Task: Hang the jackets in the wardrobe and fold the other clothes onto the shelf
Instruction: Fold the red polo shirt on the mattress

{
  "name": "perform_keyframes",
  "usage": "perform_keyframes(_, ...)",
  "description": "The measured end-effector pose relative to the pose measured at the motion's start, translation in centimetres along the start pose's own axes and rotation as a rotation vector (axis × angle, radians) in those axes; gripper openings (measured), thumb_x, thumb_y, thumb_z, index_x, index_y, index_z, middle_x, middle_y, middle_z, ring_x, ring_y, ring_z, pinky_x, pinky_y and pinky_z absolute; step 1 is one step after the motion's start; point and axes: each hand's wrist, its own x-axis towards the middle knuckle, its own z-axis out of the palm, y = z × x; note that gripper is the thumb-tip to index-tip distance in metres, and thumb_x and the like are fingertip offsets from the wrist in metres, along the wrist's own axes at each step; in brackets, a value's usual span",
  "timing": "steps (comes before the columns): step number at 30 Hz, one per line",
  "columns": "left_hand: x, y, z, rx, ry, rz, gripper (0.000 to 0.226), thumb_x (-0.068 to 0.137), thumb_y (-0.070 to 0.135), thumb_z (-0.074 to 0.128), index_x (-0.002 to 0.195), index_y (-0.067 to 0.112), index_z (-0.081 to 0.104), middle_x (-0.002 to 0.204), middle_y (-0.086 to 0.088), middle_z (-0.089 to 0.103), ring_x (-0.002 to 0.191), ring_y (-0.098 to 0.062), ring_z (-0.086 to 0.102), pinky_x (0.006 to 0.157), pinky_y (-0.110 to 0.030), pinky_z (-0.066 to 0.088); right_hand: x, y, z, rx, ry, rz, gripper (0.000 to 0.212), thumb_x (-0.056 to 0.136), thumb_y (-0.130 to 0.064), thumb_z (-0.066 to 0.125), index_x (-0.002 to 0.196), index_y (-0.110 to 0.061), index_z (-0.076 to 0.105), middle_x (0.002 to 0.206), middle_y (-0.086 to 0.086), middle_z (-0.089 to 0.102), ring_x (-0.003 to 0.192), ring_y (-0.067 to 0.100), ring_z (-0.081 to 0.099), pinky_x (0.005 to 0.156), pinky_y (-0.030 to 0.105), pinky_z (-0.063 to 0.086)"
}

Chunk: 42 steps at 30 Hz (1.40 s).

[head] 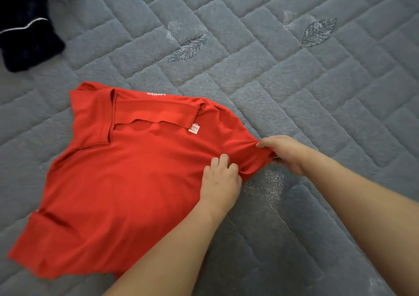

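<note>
Flat on the quilted bed [294,80], a red shirt [118,182] is spread, collar away from the viewer, with a white tag [194,129] showing inside the neck. Its right sleeve is bunched and gripped by both hands: the left hand [221,178] is curled into the cloth at the sleeve's base, and the right hand [285,153] is clamped on the sleeve's end. A dark garment [25,35] is seen at the bed's far left corner, well apart.

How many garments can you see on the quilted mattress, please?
2: a red polo shirt spread at the centre, gripped by both hands at its sleeve, and a dark navy garment top left, partly out of frame.
</note>
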Motion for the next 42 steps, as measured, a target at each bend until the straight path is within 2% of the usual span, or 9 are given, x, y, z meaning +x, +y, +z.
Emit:
perform_keyframes(5,1.5,-4.4,-5.2,-1.346,-0.164,-0.619,0.022,0.096,0.010,0.049,0.079,0.016,0.061,0.067,0.001,0.059,0.064,-0.017,0.053,0.059,-0.028,0.043,-0.2,-6.4,3.8,0.321,-0.093,-0.083,0.022,0.093,-0.029,0.054,0.077,-0.019,0.064,0.072,-0.002,0.063,0.067,0.014,0.053,0.070,0.030,0.039)
perform_keyframes(7,1.5,-7.9,-6.7,-1.567,-0.095,-0.818,0.019,0.099,0.016,0.046,0.087,0.019,0.060,0.071,0.004,0.066,0.061,-0.013,0.060,0.055,-0.021,0.047,0.2,-9.1,6.6,0.347,-0.156,-0.130,0.030,0.096,-0.037,0.045,0.083,-0.020,0.067,0.086,-0.007,0.067,0.081,0.011,0.055,0.081,0.029,0.038)
perform_keyframes(10,0.1,-13.7,-7.3,-1.445,-0.034,-0.989,0.016,0.100,0.022,0.044,0.101,0.019,0.060,0.093,-0.004,0.066,0.075,-0.019,0.062,0.067,-0.030,0.048,1.2,-9.7,11.9,0.250,-0.023,-0.159,0.029,0.096,-0.030,0.051,0.112,-0.013,0.068,0.116,0.004,0.065,0.091,0.011,0.052,0.079,0.024,0.042)
perform_keyframes(13,-3.3,-19.3,-6.9,-0.860,0.054,-0.971,0.009,0.094,0.014,0.050,0.099,0.015,0.058,0.103,-0.011,0.063,0.091,-0.031,0.063,0.079,-0.037,0.048,1.2,-5.4,17.2,-0.052,0.304,-0.006,0.056,0.086,-0.031,0.063,0.137,-0.016,0.047,0.143,0.012,0.042,0.121,0.026,0.045,0.105,0.036,0.036)
perform_keyframes(19,-12.0,-25.2,-6.4,-0.097,0.028,-1.063,0.053,0.079,0.032,0.066,0.126,0.018,0.047,0.131,-0.016,0.042,0.123,-0.039,0.040,0.100,-0.052,0.036,-4.5,3.7,25.8,-0.267,0.469,0.277,0.086,0.071,-0.035,0.075,0.142,-0.018,0.028,0.144,0.014,0.033,0.133,0.036,0.035,0.105,0.045,0.034)
perform_keyframes(28,-20.1,-30.7,-6.7,-0.152,-0.080,-1.273,0.078,0.074,0.045,0.068,0.139,0.012,0.039,0.151,-0.017,0.030,0.139,-0.038,0.026,0.113,-0.054,0.021,-9.8,7.6,32.6,-0.276,-0.003,0.439,0.036,0.080,-0.012,0.068,0.115,-0.003,0.066,0.113,0.014,0.069,0.104,0.029,0.066,0.092,0.037,0.053)
perform_keyframes(34,-22.1,-32.0,-9.6,-0.284,-0.054,-0.691,0.042,0.077,0.043,0.054,0.084,0.006,0.073,0.101,-0.008,0.068,0.102,-0.031,0.059,0.093,-0.039,0.043,-11.0,6.9,33.1,-0.139,-0.260,0.460,0.010,0.080,-0.002,0.064,0.086,-0.008,0.068,0.078,0.008,0.072,0.069,0.023,0.068,0.065,0.029,0.058)
perform_keyframes(38,-22.4,-31.3,-10.2,-0.979,-0.385,-0.825,0.018,0.090,0.029,0.069,0.098,0.012,0.070,0.088,0.001,0.074,0.083,-0.019,0.069,0.081,-0.032,0.055,-11.3,6.4,31.0,-0.124,-0.419,0.551,0.011,0.086,-0.012,0.060,0.097,-0.013,0.061,0.074,0.003,0.071,0.062,0.018,0.066,0.065,0.027,0.053)
perform_keyframes(42,-24.3,-31.6,-10.7,-0.650,-0.896,-0.864,0.038,0.073,0.016,0.080,0.109,0.010,0.070,0.103,-0.008,0.075,0.096,-0.025,0.071,0.088,-0.034,0.056,-11.7,7.3,28.3,-0.214,-0.559,0.715,0.024,0.087,-0.009,0.061,0.111,-0.009,0.057,0.084,0.009,0.074,0.072,0.024,0.071,0.061,0.036,0.055)
